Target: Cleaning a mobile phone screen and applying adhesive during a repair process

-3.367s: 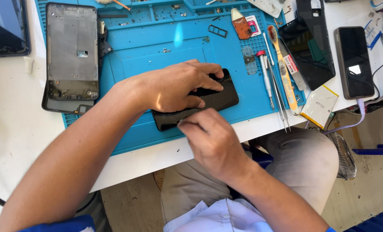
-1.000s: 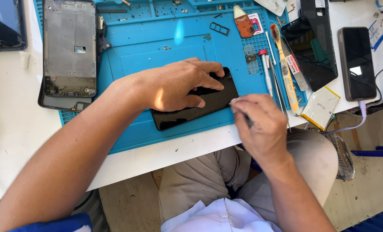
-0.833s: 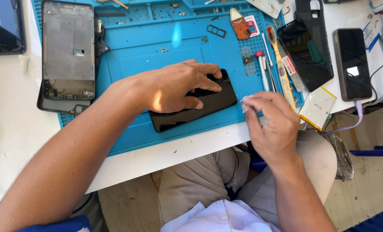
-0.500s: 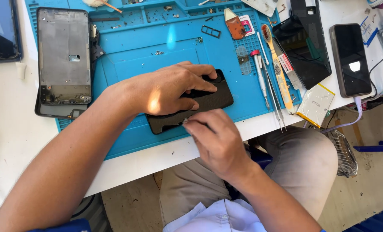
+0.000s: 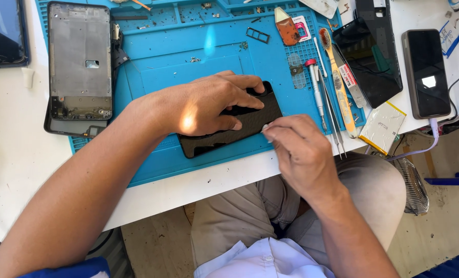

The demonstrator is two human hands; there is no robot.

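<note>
At the far left lies a stripped phone frame, half on the blue repair mat. My left hand presses flat, fingers spread, on the black phone in the middle of the mat near the table edge. I keep that weight even so the phone cannot skid. My right hand pinches something small and pale against the phone's right edge; what it is, I cannot tell. I judge it best to work along the seam with light pressure, staying shallow. Tweezers and a screwdriver lie just right.
</note>
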